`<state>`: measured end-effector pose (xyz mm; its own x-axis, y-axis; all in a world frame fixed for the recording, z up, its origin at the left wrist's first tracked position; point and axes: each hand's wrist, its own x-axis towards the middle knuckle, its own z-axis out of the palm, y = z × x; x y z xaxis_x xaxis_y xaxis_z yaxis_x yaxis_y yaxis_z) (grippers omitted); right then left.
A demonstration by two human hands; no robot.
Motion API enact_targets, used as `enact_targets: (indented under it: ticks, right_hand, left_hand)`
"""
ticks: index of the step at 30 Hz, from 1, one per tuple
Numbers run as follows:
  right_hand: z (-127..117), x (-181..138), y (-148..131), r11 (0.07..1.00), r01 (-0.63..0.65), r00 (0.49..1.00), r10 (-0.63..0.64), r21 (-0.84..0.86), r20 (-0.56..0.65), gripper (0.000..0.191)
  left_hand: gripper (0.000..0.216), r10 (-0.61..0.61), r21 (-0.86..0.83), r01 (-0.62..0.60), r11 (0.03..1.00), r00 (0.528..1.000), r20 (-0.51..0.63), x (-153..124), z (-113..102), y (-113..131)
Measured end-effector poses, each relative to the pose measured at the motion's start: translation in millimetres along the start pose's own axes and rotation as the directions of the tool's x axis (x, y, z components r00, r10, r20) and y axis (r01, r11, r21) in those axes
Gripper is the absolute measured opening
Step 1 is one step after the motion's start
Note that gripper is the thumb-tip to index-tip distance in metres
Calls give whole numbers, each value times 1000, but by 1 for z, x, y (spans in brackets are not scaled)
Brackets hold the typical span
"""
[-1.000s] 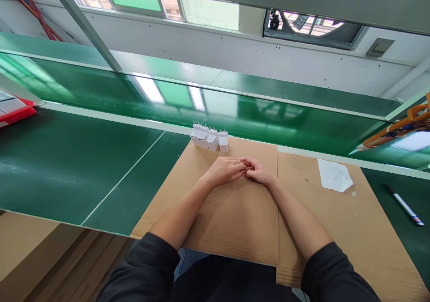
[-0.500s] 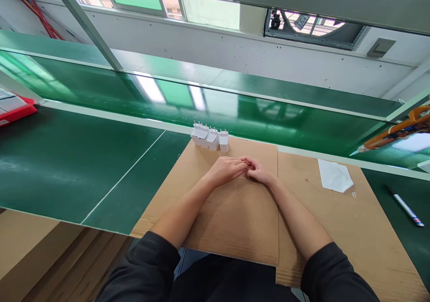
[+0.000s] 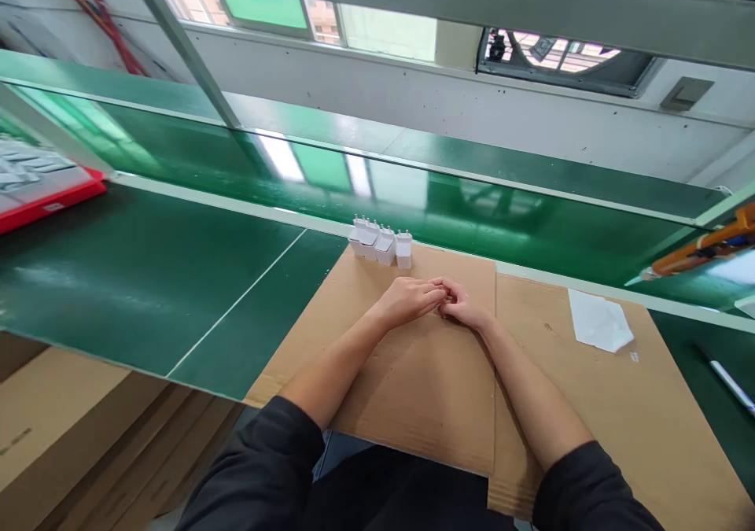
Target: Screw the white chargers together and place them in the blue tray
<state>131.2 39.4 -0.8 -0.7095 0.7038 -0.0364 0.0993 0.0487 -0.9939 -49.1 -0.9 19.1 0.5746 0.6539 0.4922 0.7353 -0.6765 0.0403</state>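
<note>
My left hand (image 3: pixel 408 298) and my right hand (image 3: pixel 465 309) meet over the brown cardboard sheet (image 3: pixel 413 381). Their fingers are curled and touch each other at the tips. Whatever may lie between the fingers is hidden or too small to make out. Just beyond the hands, several white plug chargers (image 3: pixel 385 245) stand in a row near the back edge of the cardboard, their pins pointing up. The rightmost one stands slightly apart from the others.
A white paper sheet (image 3: pixel 598 322) lies on the right cardboard, with a pen (image 3: pixel 731 385) farther right on the green bench (image 3: pixel 194 256). An orange tool (image 3: pixel 701 252) hangs at right. A red tray (image 3: pixel 59 204) holds white items at far left; cardboard boxes (image 3: pixel 64 421) are below.
The camera view has shifted, showing more of the red tray at left. Both hands stay together in nearly the same pose, and the chargers have not moved on the cardboard.
</note>
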Motion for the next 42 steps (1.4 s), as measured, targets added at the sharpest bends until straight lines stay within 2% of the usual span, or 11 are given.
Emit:
enact_targets:
  ticks: [5, 11, 19, 22, 27, 32, 38, 42]
  right_hand:
    - [-2, -4, -5, 1000, -21, 998, 20, -3, -58, 48]
    - [-18, 15, 9, 998, -8, 998, 4, -61, -70, 56]
    - [-16, 11, 4, 997, -62, 994, 58, -39, -94, 56]
    - [-13, 11, 8, 998, -66, 992, 63, -17, -105, 55]
    - [-21, 17, 24, 998, -10, 998, 7, -62, -55, 59]
    - [-29, 22, 37, 999, -2, 996, -2, -37, -86, 53]
    - [-25, 19, 31, 999, -5, 994, 1, -35, -108, 47]
    - [-25, 16, 25, 996, -63, 993, 57, -60, -100, 47]
  left_hand:
    - [25, -27, 15, 26, 1000, 993, 114, 5, -6, 6]
    - [27, -62, 27, 58, 998, 976, 210, 13, -4, -12]
    - [35, -26, 80, 5, 997, 967, 253, 13, -7, -10]
    - [39, -42, 126, 12, 992, 970, 240, 13, -9, -13]
    - [42, -63, 180, 31, 983, 983, 173, 11, -7, -14]
    - [46, -58, 190, 38, 981, 994, 96, 11, 0, -13]
    - [54, -70, 155, 55, 986, 993, 94, 11, 2, -11]
    - [53, -118, 103, 106, 989, 987, 113, 11, 2, -10]
